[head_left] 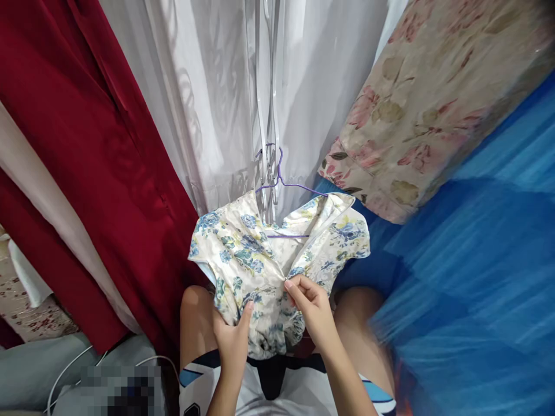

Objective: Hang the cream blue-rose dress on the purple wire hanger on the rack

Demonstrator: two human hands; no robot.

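A white blouse with blue and yellow-green flowers [243, 245] hangs in front of me on a purple wire hanger [299, 185]. Its neckline forms a V, and the hanger's lower bar shows through the opening. My right hand [310, 297] pinches the front edge at the bottom of the V between thumb and fingers. Lower on the left side, my left hand [234, 332] grips the fabric, thumb on the front and fingers out of sight behind it. The blouse's gathered lower part lies between my thighs.
A white metal hanging strip [274, 86] holds the hanger before white curtains [217, 75]. Dark red cloth [125, 173] hangs at left. Pink-flowered fabric [411, 121] and blue tulle [468, 277] hang at right. A white cable [65, 375] crosses grey cushions [34, 370] at lower left.
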